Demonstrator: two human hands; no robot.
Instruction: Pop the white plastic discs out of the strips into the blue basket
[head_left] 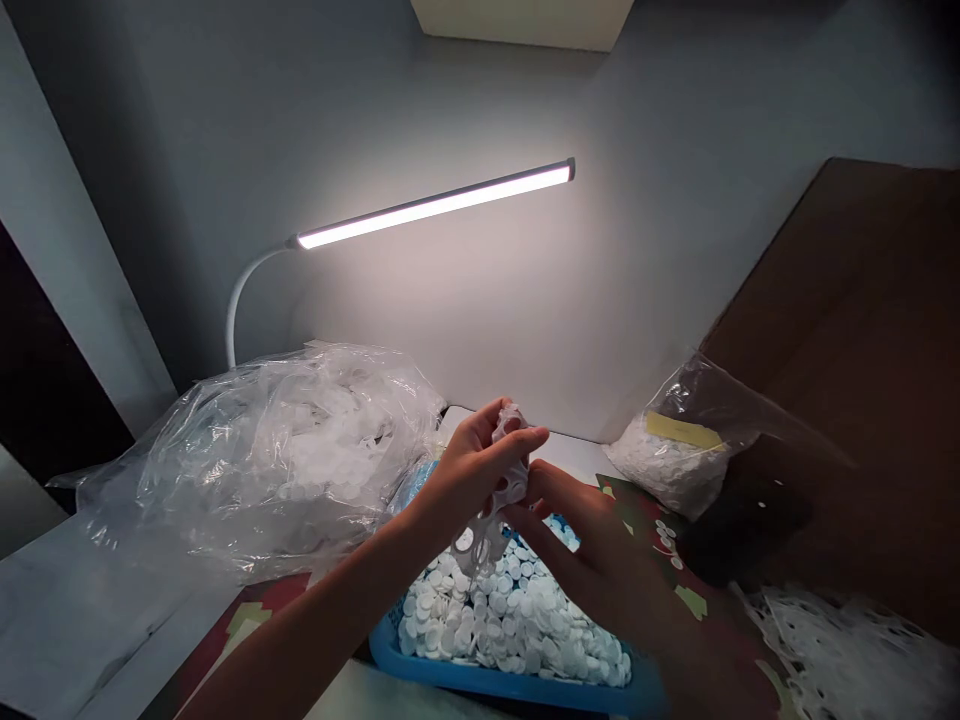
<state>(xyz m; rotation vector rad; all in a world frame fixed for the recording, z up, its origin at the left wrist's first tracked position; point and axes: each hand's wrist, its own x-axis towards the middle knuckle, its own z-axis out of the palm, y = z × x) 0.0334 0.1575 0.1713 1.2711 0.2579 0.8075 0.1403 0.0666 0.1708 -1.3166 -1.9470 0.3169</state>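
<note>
My left hand (482, 455) is closed around a bunched, translucent white plastic sheet with round holes (512, 482). My right hand (589, 535) meets the sheet from the right, thumb and fingers pinched at its lower edge. Part of the sheet hangs down below the fingers. Right under both hands stands a blue basket (450, 672) heaped with small white round discs (517, 620). What exactly the right fingertips pinch is partly hidden.
A large clear plastic bag (292, 460) of white pieces fills the left. At the right lie a smaller filled bag (664, 455) with a yellow label, a dark object (750, 515) and a pile of holed scraps (847, 640). A lit lamp (442, 205) hangs overhead.
</note>
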